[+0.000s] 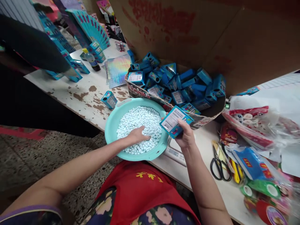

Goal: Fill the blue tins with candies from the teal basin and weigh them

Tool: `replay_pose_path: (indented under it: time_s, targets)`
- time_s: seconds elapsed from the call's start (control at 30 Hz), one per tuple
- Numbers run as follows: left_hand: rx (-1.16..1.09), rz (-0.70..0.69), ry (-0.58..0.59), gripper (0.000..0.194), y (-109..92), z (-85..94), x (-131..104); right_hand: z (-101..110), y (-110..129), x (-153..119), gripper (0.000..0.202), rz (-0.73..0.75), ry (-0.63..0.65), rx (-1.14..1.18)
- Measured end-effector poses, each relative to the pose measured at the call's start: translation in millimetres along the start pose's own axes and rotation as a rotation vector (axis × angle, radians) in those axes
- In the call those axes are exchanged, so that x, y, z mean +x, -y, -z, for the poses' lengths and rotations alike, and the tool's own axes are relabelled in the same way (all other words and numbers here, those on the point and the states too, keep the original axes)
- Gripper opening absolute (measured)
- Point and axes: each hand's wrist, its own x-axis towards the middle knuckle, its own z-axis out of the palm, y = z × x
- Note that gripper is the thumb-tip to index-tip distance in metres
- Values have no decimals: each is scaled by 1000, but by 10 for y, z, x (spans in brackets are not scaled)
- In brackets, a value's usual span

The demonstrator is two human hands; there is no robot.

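Observation:
My left hand [138,135] reaches into a turquoise plastic basin [111,125] full of small pale-blue pellets [138,117]. Its thumb and a finger are spread apart, while the other fingers are sunk out of sight among the pellets. Above the basin's right rim, my right hand [186,137] grips a blue printed box [173,120], tilted with its white label panel facing me. A digital scale [174,153] lies under the basin's right edge, partly covered by it. Another blue box [109,100] stands on the table just beyond the basin's left rim.
A large cardboard carton [199,123] heaped with blue boxes [178,81] stands behind the basin. Black scissors [219,165], a yellow cutter [236,172] and tape rolls [272,189] lie at right. At back left are a bottle [91,59] and a dark-clothed person [35,103].

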Motion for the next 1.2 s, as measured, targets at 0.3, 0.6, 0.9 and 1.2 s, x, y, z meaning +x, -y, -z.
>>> replay_pose_path:
  time_s: [0.3,0.6,0.9,1.2]
  targets:
    - [-1213,61,-25,31,-158,394,-168,-286,-283,-216,45,89,40,-349]
    - [-1479,-320,-337,28,-605,527,-235,-590,-363,-185,32,373,129,-803]
    - [-1376,-334,-346,29,-556,503,-111,-601,-284,-129,34,299,206,-921]
    - [-1330,-362,-333,32,-572,514,-130,-617,-262,-118,32,340,186,-852]
